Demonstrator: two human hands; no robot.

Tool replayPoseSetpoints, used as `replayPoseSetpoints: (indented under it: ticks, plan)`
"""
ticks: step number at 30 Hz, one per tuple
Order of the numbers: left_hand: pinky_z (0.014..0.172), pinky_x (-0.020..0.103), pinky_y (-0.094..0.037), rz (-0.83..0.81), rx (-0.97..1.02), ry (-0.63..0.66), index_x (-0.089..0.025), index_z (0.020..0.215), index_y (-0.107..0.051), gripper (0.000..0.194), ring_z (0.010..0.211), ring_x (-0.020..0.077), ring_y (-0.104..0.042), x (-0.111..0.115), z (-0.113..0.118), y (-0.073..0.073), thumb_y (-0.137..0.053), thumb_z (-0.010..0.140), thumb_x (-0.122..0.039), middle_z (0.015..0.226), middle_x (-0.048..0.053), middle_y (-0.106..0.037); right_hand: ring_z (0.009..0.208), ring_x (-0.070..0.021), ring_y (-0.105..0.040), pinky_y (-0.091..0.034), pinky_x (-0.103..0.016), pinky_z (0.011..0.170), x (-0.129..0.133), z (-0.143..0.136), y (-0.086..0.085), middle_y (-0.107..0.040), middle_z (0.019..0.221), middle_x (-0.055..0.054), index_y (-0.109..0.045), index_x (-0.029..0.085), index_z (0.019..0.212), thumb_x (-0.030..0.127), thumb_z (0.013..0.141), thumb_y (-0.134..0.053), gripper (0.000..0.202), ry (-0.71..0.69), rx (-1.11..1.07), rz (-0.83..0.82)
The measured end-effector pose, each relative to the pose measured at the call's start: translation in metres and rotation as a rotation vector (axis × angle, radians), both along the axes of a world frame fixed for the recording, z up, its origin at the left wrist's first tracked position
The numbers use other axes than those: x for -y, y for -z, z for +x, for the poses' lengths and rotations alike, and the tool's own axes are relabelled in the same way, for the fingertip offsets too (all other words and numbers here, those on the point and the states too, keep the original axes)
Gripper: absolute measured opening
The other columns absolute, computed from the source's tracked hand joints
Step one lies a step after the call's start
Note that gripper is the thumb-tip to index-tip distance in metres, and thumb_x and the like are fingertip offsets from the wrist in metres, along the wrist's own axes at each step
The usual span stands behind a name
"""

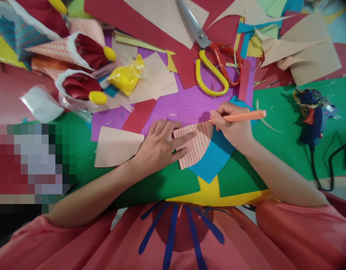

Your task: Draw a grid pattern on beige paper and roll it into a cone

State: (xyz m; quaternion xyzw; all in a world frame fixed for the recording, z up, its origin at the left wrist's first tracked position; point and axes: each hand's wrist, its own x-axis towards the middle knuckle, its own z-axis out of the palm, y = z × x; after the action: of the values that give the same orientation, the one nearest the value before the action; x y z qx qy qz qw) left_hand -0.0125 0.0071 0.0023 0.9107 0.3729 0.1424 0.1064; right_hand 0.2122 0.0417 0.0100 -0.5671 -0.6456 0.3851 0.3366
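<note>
My left hand (161, 144) lies flat with spread fingers on a beige paper wedge (196, 147) covered in orange stripes, pinning it against a blue sheet (215, 155). My right hand (232, 125) grips an orange marker (242, 116), its tip touching the wedge's upper edge. A plain beige wedge with a dark outlined edge (116, 147) rests just left of my left wrist.
Scissors with red and yellow handles (211, 62) lie above on purple paper (187, 105). A blue glue gun (312, 112) with a black cord sits on the green sheet (285, 123) at right. Striped paper cones with red fans and yellow balls (80, 69) crowd the upper left among scraps.
</note>
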Motion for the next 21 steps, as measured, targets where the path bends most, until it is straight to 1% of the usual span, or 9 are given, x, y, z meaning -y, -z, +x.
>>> replayPoseSetpoints:
  ticks: [6, 13, 21]
  plan:
    - [0.084, 0.045, -0.045, 0.013, 0.014, 0.014, -0.028, 0.126, -0.063, 0.036, 0.096, 0.0264, -0.051, -0.0006, -0.0003, 0.0017, -0.051, 0.094, -0.04, 0.107, 0.012, -0.054, 0.047, -0.0073, -0.039, -0.031, -0.026, 0.048, -0.0006, 0.0002, -0.0008, -0.044, 0.049, 0.005, -0.037, 0.021, 0.053, 0.019, 0.081, -0.056, 0.034, -0.049, -0.016, -0.002]
    - [0.085, 0.043, -0.045, 0.026, -0.017, 0.007, -0.029, 0.126, -0.062, 0.036, 0.096, 0.0246, -0.052, -0.0007, -0.0008, 0.0007, -0.05, 0.094, -0.041, 0.106, 0.01, -0.054, 0.049, -0.0075, -0.039, -0.032, -0.026, 0.051, -0.0003, 0.0004, 0.0006, -0.044, 0.05, 0.005, -0.038, 0.02, 0.054, 0.023, 0.084, -0.057, 0.035, -0.012, -0.003, 0.023]
    - [0.083, 0.045, -0.045, 0.035, 0.003, 0.013, -0.027, 0.125, -0.063, 0.036, 0.096, 0.0266, -0.052, -0.0009, -0.0006, 0.0022, -0.05, 0.094, -0.041, 0.107, 0.012, -0.055, 0.048, -0.0069, -0.037, -0.029, -0.024, 0.047, -0.0005, -0.0001, 0.0005, -0.041, 0.049, 0.006, -0.035, 0.02, 0.053, 0.016, 0.079, -0.055, 0.034, -0.053, -0.008, 0.011]
